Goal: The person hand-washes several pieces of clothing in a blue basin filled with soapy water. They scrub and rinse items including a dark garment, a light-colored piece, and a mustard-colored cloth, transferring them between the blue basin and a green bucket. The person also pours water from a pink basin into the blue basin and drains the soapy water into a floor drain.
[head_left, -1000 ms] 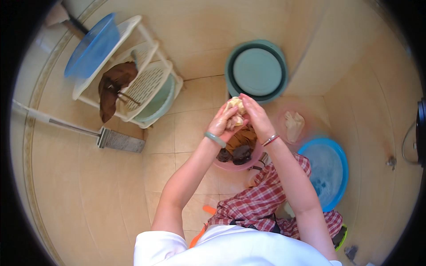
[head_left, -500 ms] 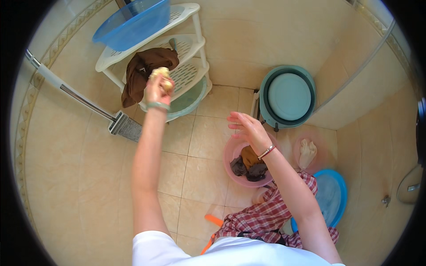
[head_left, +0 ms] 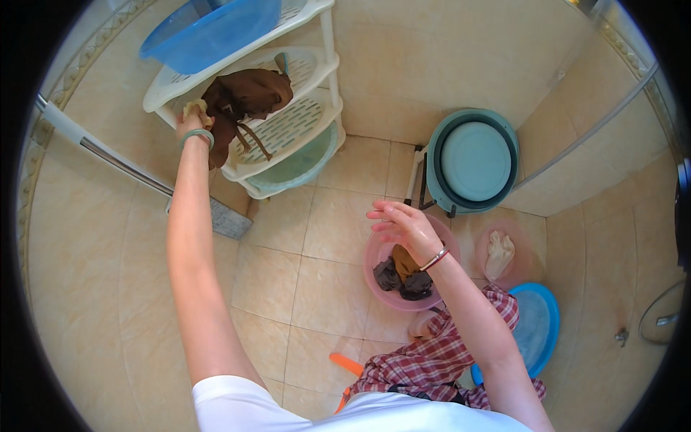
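Here, a big white plastic rack [head_left: 288,129] stands by the left hand [head_left: 188,125], a floppy brown cloth [head_left: 253,93] sits just right of that hand, the right hand [head_left: 403,223] is loosely spread, holding nothing, and the left clutches a crumpled pale-yellow wad [head_left: 196,108], probably soft, light and slippery, best squeezed round its middle.

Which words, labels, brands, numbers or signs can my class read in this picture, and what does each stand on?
None: no lettering, number or sign can be read.
Pale yellowish bundle in the left hand: no text visible.
Blue basin on the white rack: no text visible.
Any tiny marks elsewhere are too small to read.
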`<state>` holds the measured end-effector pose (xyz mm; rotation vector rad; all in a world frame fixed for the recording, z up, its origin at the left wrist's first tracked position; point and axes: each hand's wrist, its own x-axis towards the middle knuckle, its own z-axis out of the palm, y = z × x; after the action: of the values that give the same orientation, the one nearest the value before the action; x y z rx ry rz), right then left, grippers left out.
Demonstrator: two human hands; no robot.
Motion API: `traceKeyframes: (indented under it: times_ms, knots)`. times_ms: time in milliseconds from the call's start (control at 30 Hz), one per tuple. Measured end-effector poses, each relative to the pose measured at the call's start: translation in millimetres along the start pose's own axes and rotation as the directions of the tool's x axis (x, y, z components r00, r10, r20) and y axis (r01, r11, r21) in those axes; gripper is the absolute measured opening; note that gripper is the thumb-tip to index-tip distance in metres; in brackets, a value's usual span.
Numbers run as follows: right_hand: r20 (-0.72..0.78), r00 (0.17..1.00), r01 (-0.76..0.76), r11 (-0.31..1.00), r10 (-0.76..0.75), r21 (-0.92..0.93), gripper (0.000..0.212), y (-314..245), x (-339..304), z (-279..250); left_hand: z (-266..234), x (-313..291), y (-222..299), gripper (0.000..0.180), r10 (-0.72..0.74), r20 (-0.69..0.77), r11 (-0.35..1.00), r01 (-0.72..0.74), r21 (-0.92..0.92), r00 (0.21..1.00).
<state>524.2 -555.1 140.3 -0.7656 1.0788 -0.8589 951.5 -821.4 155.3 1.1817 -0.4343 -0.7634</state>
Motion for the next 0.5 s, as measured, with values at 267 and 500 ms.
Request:
traceKeyframes:
  times_ms: [267,500]
  knots:
    - [0.011,0.999,-0.041,0.999,0.04,0.023,0.04,10.5,-4.3,7.0,-13.2,38.5,-29.6,0.01,-0.041,0.059,0.93,0.016,0.367,0.997]
    - [-0.052,0.998,-0.045,0.998,0.047,0.045,0.038,21.2,-16.4,-20.9,5.9,24.5,-0.8,0.031,-0.184,0.199,0.956,0.129,0.262,0.963]
